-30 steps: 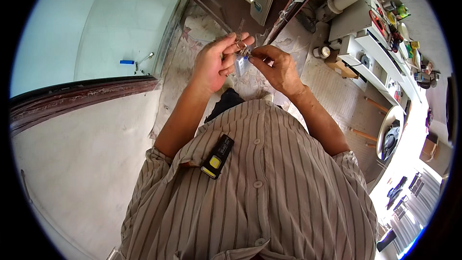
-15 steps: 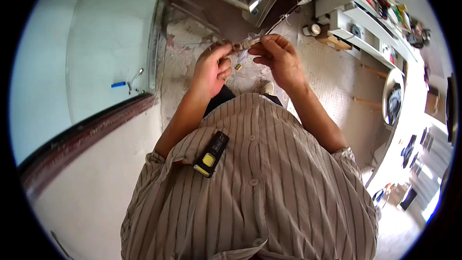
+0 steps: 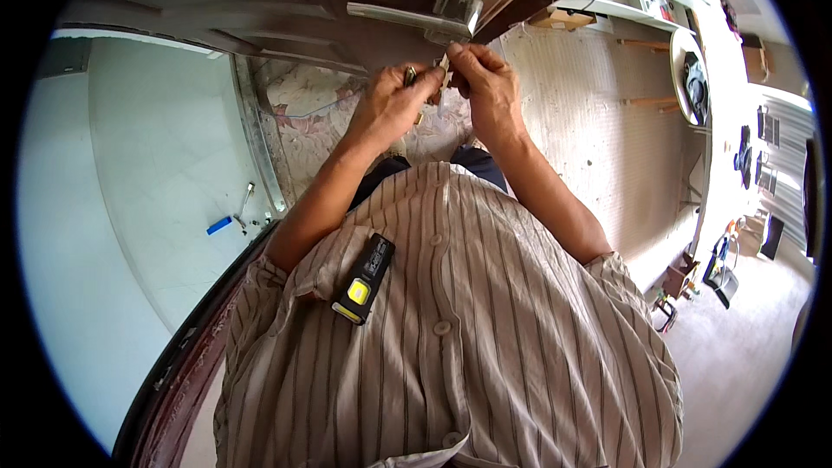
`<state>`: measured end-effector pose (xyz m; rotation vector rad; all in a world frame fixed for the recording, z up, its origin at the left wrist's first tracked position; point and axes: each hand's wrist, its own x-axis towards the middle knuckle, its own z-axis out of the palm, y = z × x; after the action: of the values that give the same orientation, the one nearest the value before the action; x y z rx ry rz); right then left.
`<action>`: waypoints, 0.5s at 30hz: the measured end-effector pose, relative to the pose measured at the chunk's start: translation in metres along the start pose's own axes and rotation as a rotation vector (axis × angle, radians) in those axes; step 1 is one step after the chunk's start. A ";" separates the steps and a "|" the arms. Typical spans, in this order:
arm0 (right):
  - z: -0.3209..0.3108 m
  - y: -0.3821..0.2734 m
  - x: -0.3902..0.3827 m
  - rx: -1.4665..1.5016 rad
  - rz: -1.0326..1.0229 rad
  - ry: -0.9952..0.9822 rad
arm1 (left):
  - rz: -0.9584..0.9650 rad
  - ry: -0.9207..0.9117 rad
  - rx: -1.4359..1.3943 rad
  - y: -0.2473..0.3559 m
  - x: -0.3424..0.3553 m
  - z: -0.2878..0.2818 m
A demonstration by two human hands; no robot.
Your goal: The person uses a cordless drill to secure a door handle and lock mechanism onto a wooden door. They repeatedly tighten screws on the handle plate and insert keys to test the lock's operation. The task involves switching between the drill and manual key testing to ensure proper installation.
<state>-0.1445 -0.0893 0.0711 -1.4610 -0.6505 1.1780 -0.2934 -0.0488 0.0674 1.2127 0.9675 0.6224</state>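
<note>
A small flat piece [image 3: 445, 70] is showing between the left hand [image 3: 387, 108] and the right hand [image 3: 492, 91] at the upper centre of the frame, its long axis running nearly upright, both hands' fingers pinching it, the right being nearer to the door handle [image 3: 399, 14].

Beige shirt [image 3: 511, 312] with dark stripes below the hands [image 3: 383, 113] [image 3: 491, 87]; dark brown door [image 3: 286, 0] above.
Gold-toned metal piece [image 3: 419, 119] between them; silver door handle [image 3: 394, 15] above; black flashlight [image 3: 371, 269] with yellow panels below; pink-and-cream flowered floor [image 3: 303, 91] left.
</note>
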 end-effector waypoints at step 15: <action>-0.038 0.018 0.043 -0.029 -0.544 0.161 | -0.060 0.074 -0.183 -0.003 0.022 0.014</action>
<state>-0.0981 -0.0714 0.0370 -1.2736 -0.8844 0.6249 -0.2711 -0.0384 0.0587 1.0019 0.9828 0.6962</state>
